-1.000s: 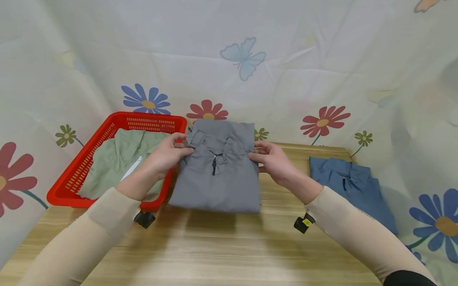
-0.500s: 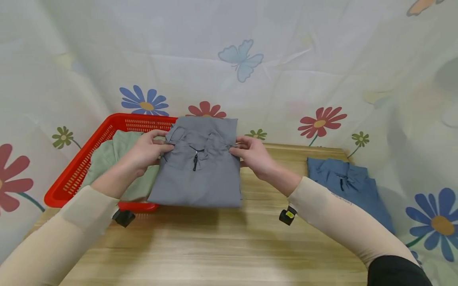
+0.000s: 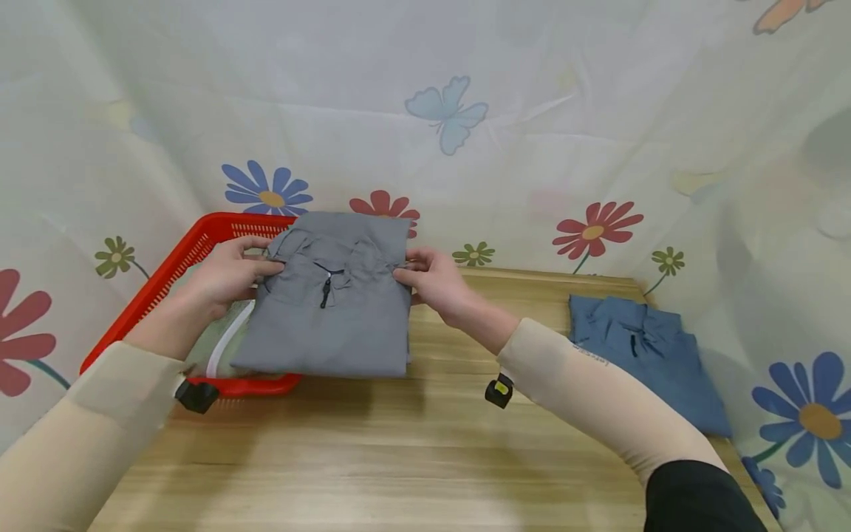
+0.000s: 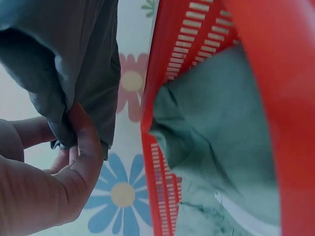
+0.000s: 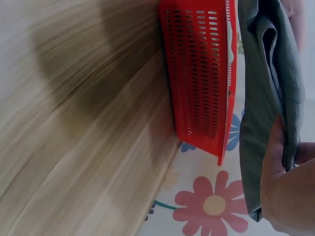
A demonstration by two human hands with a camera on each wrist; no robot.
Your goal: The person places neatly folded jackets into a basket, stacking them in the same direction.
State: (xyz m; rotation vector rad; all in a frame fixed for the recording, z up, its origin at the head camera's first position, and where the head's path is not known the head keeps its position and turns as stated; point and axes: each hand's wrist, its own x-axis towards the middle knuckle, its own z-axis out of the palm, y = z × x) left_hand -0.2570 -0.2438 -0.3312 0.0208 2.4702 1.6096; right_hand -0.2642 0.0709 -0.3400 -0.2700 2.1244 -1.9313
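A folded grey shirt (image 3: 332,318) with a black zip pull hangs level between both hands, raised above the table. The left hand (image 3: 229,273) pinches its left edge near the collar, thumb on top. On the opposite edge the right hand (image 3: 435,283) pinches the cloth the same way. The shirt overlaps the right part of a red plastic basket (image 3: 149,299) in the head view. Inside the basket lies a light green garment (image 4: 221,123) with a white zip, partly hidden by the grey shirt and left forearm. The right wrist view shows the shirt (image 5: 256,123) higher than the basket's rim.
A folded blue shirt (image 3: 641,362) lies at the right end of the wooden table (image 3: 425,451). Behind the table hangs a white cloth (image 3: 572,111) printed with flowers and a butterfly. The basket stands at the table's left, near this cloth.
Both hands have carried the grey shirt leftward, from beside the basket to over its right part. More of the green garment is now covered. The blue shirt has stayed put.
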